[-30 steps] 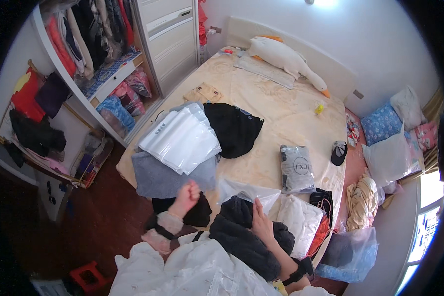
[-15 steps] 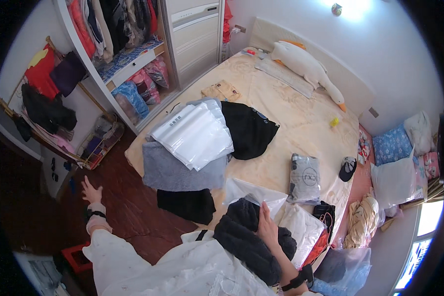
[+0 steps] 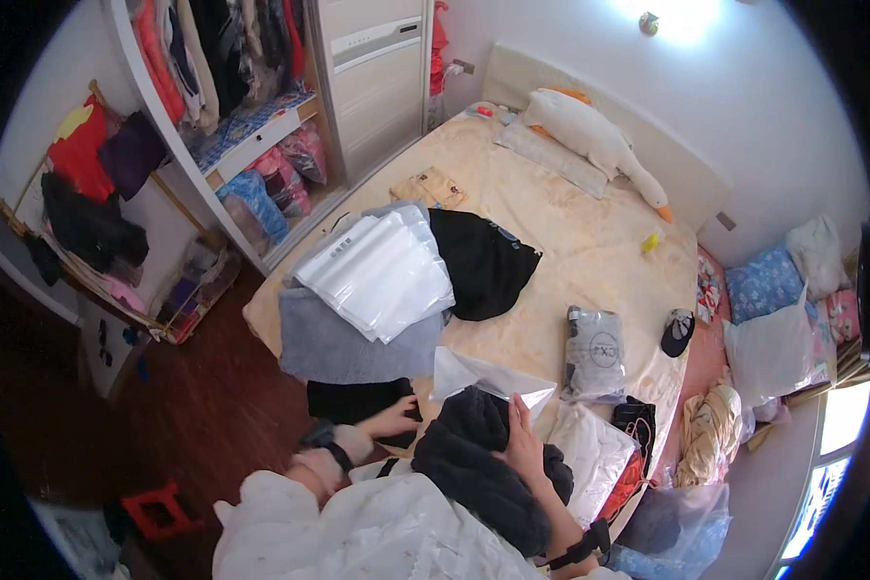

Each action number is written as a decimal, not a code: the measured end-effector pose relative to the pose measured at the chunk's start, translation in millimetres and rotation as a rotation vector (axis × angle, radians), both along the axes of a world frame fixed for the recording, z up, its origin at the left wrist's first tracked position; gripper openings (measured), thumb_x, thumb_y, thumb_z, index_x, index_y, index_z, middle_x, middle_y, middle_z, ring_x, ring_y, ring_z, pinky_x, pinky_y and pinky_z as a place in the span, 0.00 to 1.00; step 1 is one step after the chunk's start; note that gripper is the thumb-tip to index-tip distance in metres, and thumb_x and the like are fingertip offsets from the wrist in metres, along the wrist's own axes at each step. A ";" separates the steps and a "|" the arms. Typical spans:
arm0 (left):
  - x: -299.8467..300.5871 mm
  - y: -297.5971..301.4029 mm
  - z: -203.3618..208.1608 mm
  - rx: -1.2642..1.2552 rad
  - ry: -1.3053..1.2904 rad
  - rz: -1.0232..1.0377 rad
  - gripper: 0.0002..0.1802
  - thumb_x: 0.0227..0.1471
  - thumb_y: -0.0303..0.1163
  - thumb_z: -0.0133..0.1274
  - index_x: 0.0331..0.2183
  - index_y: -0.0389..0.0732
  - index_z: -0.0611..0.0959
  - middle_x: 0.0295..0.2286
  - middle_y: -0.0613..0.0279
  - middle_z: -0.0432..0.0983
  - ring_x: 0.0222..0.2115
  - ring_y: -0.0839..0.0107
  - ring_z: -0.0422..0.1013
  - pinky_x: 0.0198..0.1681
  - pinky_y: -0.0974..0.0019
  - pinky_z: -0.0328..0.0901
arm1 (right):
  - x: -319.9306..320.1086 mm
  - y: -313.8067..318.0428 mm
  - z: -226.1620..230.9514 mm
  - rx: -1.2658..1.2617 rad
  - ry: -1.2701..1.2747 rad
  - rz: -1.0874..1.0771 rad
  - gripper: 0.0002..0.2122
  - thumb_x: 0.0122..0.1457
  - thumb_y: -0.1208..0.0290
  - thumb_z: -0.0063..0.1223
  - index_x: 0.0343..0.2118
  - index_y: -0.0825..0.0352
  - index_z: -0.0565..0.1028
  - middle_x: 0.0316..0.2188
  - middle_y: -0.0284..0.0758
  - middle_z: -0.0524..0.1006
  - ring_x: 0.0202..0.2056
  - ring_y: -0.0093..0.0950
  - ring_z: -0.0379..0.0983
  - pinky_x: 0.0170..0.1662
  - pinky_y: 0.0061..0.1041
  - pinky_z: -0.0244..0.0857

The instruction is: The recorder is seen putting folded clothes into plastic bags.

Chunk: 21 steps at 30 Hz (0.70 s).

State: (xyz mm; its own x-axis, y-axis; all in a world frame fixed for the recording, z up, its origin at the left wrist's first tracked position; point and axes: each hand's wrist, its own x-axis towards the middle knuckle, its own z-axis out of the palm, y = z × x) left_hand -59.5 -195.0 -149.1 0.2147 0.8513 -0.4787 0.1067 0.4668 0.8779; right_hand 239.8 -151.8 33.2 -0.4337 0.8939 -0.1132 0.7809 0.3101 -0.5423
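A bundled dark grey fleece garment [image 3: 474, 474] rests against my front at the near edge of the bed. My right hand [image 3: 525, 445] grips its right side, fingers pointing away from me. At the garment's far end, a clear plastic bag [image 3: 478, 372] touches it; how much fabric sits inside is hidden. My left hand [image 3: 391, 420] is over the edge of a folded black cloth [image 3: 353, 401], fingers apart and holding nothing. Beyond that lie a grey fleece piece [image 3: 358, 348], a stack of white plastic bags [image 3: 382, 280] and a black garment [image 3: 478, 261].
Right of the garment are a bagged grey item [image 3: 594, 353], a white packed item [image 3: 590, 454] and a black cap [image 3: 678, 333]. A goose plush [image 3: 599, 135] lies by the headboard. The open wardrobe [image 3: 261, 135] stands left, a red plastic stool [image 3: 159, 510] on the floor.
My left hand has swung in from the far left, over the floor, to the black cloth beside the fleece garment. My right hand keeps its place on the garment.
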 end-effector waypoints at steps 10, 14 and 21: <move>96.1 85.8 38.3 0.095 0.109 0.292 0.27 0.53 0.40 0.59 0.51 0.34 0.76 0.42 0.52 0.78 0.41 0.68 0.72 0.42 0.65 0.66 | 32.6 -13.7 -11.4 0.030 0.126 -0.112 0.48 0.37 0.68 0.67 0.64 0.67 0.53 0.65 0.38 0.53 0.57 0.44 0.64 0.52 0.39 0.68; 88.1 97.9 -9.9 0.282 0.276 0.500 0.18 0.52 0.36 0.60 0.39 0.32 0.79 0.33 0.55 0.81 0.34 0.67 0.75 0.38 0.64 0.67 | 25.0 -11.6 -0.5 0.024 0.162 -0.107 0.46 0.37 0.71 0.65 0.63 0.68 0.54 0.63 0.39 0.55 0.58 0.44 0.62 0.55 0.37 0.65; 103.8 43.2 69.1 0.625 0.344 0.142 0.23 0.49 0.35 0.60 0.45 0.38 0.72 0.35 0.47 0.76 0.36 0.56 0.74 0.39 0.60 0.67 | 55.9 -11.0 -34.7 0.006 0.482 -0.285 0.44 0.33 0.77 0.63 0.61 0.72 0.60 0.61 0.43 0.58 0.63 0.40 0.55 0.65 0.30 0.51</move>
